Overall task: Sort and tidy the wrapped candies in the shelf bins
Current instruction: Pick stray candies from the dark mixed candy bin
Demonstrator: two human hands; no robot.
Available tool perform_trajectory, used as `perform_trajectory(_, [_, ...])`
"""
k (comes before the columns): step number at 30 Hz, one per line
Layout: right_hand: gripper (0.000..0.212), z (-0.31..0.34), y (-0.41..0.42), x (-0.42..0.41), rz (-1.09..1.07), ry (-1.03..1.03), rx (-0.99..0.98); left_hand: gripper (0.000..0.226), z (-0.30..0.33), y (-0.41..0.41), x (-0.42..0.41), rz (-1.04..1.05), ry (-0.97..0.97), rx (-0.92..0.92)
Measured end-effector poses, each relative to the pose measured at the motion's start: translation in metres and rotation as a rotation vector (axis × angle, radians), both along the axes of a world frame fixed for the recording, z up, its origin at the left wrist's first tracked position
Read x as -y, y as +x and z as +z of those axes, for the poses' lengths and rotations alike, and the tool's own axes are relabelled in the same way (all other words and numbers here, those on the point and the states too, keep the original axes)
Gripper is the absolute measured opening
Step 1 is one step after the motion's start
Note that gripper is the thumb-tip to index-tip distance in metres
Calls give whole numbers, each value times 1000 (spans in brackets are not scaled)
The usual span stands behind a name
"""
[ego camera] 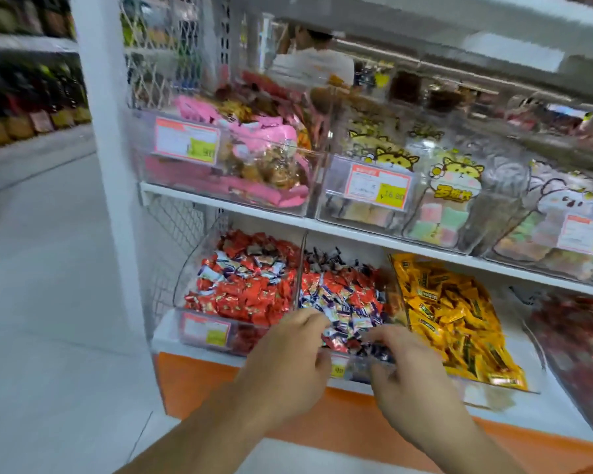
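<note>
hands (343, 360), in mixed candies (343, 302), middle bin (360, 369)

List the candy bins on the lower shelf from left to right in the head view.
Bin of red candies → bin of mixed purple-white and red candies, where the left hand and right hand reach → bin of yellow candies → bin of dark red candies.
</note>
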State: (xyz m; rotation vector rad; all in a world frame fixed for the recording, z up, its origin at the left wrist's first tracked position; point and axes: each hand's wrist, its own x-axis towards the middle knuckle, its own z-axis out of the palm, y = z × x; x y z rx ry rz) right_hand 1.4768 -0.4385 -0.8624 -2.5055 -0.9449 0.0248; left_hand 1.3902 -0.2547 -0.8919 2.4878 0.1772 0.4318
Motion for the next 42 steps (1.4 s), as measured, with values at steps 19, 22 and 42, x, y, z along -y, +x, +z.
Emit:
perform_trajectory(19, [24,-18,74,-92,-67,204,-122,24,-29,42,-117,315,201,-43])
perform_trajectory(22, [24,-20,74,-91,-92,196,-155,15,-28,36,-127,354,213,-67])
perform_trajectory(42, [27,-30,87,-103,-15,174,-89,32,-21,76,-123,342,29,-160])
